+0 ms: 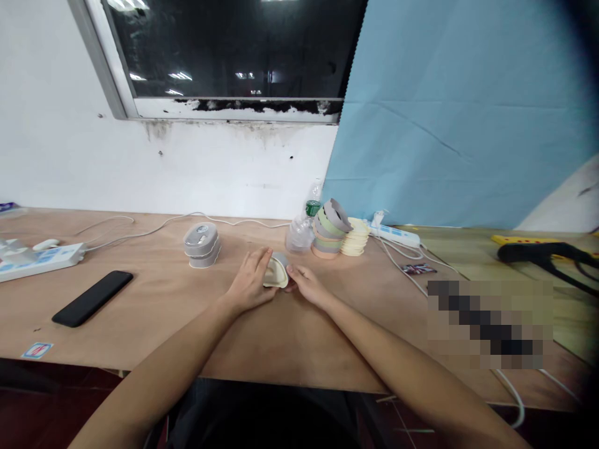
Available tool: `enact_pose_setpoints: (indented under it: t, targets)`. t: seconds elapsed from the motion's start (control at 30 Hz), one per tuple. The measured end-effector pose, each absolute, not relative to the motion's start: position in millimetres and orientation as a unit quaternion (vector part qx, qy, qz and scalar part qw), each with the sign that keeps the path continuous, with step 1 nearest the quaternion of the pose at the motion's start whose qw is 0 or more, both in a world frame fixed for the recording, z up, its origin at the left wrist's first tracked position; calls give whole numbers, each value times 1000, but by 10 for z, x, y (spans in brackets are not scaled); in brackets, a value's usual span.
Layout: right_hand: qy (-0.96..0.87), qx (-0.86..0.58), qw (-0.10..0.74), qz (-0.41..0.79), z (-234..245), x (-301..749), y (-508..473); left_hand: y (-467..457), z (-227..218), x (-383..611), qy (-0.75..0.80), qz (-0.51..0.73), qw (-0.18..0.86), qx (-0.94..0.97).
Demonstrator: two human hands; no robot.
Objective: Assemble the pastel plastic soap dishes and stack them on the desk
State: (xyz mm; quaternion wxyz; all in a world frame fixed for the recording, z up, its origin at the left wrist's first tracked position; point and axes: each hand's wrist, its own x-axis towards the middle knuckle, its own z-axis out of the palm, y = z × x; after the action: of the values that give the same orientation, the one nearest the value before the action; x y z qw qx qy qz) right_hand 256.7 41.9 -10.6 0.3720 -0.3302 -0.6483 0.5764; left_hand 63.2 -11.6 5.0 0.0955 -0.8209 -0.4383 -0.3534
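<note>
Over the middle of the table (299,349), both hands hold a small cream oval piece (277,274) with a raised rim, tilted on its side. A grey curved band (281,258) shows along its upper edge; how the two are joined I cannot tell. My left hand (250,279) is closed around the left side of the cream piece, fingers over its top. My right hand (306,285) pinches the right edge with thumb and fingers. A grey oval lidded container (202,244) stands beyond my left hand. Past my right hand are stacked grey, green and orange bands (327,234) and a stack of cream oval pieces (355,238).
Clear plastic bottles (299,234) stand beside the stacked bands. A black phone (93,298) lies at left near a power strip (47,260). Another power strip (395,235) with white cables is at right. A wall and blue sheet (444,112) close off the back.
</note>
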Motion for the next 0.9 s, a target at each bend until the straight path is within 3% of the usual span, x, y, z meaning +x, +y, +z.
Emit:
enact_pose_setpoints:
  t: [0.47, 0.63, 0.9]
  targets:
    - [-542, -379, 399, 635, -65, 2609, 502, -151, 147, 572, -386, -393, 80, -831]
    - [-530, -429, 426, 594, -25, 2694, 561, -160, 191, 489, -385, -424, 65, -817]
    - [-557, -512, 398, 519, 3, 2866, 699, -67, 102, 346, -388, -461, 5, -798]
